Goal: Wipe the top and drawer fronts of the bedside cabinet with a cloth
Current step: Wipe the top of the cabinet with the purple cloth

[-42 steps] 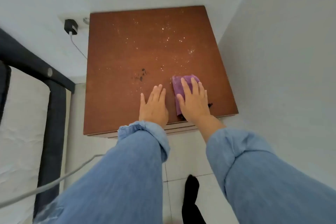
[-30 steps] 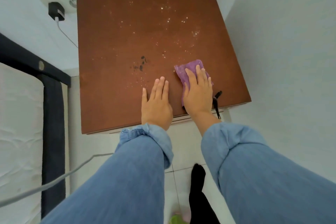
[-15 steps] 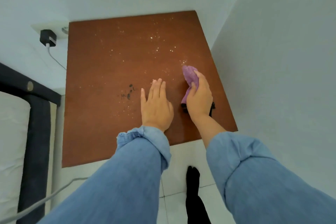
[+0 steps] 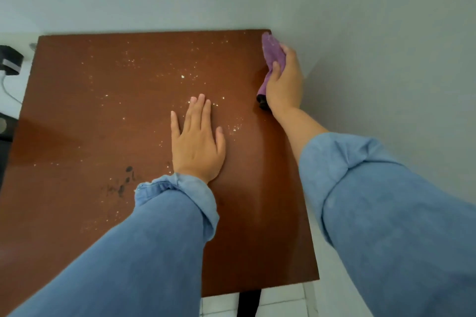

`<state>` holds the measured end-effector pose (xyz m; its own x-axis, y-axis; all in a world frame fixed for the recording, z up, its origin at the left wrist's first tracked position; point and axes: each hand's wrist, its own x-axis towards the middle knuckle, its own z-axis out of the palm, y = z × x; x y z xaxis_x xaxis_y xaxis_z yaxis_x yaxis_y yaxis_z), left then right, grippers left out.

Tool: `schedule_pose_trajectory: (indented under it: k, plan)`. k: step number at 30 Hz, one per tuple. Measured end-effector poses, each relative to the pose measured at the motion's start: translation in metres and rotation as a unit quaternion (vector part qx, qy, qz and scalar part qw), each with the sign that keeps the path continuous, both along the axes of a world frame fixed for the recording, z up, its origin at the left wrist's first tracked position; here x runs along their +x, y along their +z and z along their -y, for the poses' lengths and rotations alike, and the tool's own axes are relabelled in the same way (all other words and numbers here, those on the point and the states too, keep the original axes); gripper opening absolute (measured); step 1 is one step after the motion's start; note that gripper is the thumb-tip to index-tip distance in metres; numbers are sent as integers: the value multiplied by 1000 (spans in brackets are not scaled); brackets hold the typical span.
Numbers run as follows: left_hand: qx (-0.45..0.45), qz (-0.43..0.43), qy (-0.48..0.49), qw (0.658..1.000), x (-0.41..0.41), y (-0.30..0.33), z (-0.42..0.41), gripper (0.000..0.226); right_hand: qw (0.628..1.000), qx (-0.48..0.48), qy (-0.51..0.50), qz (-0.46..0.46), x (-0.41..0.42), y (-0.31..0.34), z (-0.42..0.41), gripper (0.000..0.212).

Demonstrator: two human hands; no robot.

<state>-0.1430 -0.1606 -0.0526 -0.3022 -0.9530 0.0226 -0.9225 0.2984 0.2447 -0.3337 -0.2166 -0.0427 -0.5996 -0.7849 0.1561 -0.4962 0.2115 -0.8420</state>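
The brown top of the bedside cabinet (image 4: 90, 116) fills the head view, speckled with pale crumbs and a few dark smudges near its front left. My right hand (image 4: 284, 82) grips a bunched purple cloth (image 4: 273, 55) at the far right corner of the top, close to the wall. A small black piece hangs from the cloth's lower end. My left hand (image 4: 198, 140) lies flat on the middle of the top, fingers together, holding nothing. The drawer fronts are out of sight.
White walls stand right behind and to the right of the cabinet. A black charger (image 4: 10, 60) with a cable is plugged in at the far left. White floor tiles (image 4: 280, 301) and a dark foot show past the front edge.
My right hand has carried the cloth from mid-right of the top up to the far right corner. My left hand stayed flat. The view has moved closer over the cabinet.
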Motion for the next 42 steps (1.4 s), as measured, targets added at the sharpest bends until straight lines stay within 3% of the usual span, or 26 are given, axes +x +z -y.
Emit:
schedule_pose_trajectory:
  k: [5,11,20,28,36,42]
  plan:
    - [5,-20,6,1000,-3,0,2,64,996,32,55,-55,-18,-5,65,43]
    - [14,-28,11,999,-3,1,4,66,973,100,93,-186,-17,-14,96,45]
    - [1,-36,17,999,-3,-3,6,65,946,91,219,-221,-16,-11,100,37]
    - [-18,-42,10,999,0,-6,8,66,943,71,230,-229,10,-14,0,33]
    - [-11,-43,-8,999,1,-7,7,68,957,62,129,-251,62,-22,-135,28]
    - [-27,-49,-12,998,0,-7,8,68,956,64,120,-261,68,-22,-150,34]
